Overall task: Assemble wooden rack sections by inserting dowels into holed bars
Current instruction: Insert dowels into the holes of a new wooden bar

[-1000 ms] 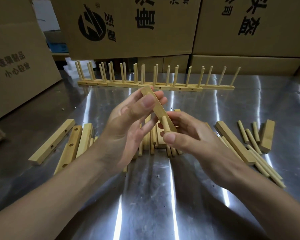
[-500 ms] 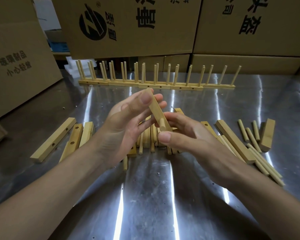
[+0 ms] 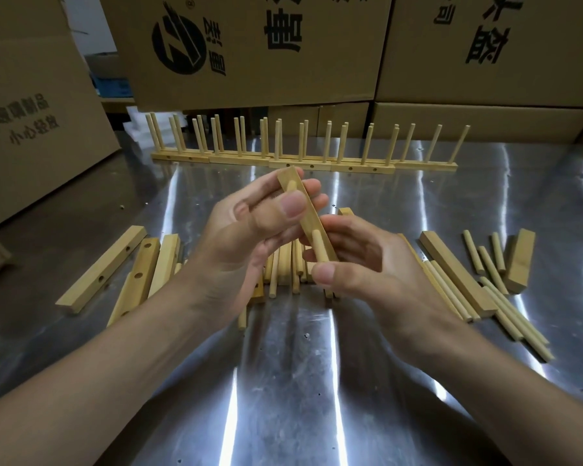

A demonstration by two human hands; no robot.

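two hands: both are raised over the metal table (image 3: 283, 381) and meet on one holed bar (image 3: 312, 223) held in the air between them.
left hand (image 3: 249, 240): grips the bar, with the thumb pressed on its near face and the fingers curled behind. the bar tilts away from us, far end up, so its holed face looks toward the other hand.
right hand (image 3: 367, 270): pinches a dowel (image 3: 319, 247) by its tail, between the thumb tip and curled fingers. the dowel's far tip meets the lower part of the bar.
why held so: we judge the bar is lifted clear of the table so the left hand can brace against the push. holding the dowel by its tail leaves the tip free for the hole.
seated dowel (image 3: 290, 187): a short round end shows near the bar's upper end. it is probably a dowel already in its hole, though the fingers hide most of it.
arm pose: both forearms come in from the lower corners, wrists bent inward, palms half facing each other.
step in hand: we take it to be pressing this dowel into the lower hole. we cannot tell how deep it sits.
stock: loose dowels (image 3: 283, 267) lie under the hands, spare bars (image 3: 101, 267) to the left, and a mixed pile (image 3: 458, 274) to the right, all in easy reach.
finished sections (image 3: 303, 163): these stand upright in a row along the far edge, in front of cardboard boxes (image 3: 249, 45), well apart from the hands.
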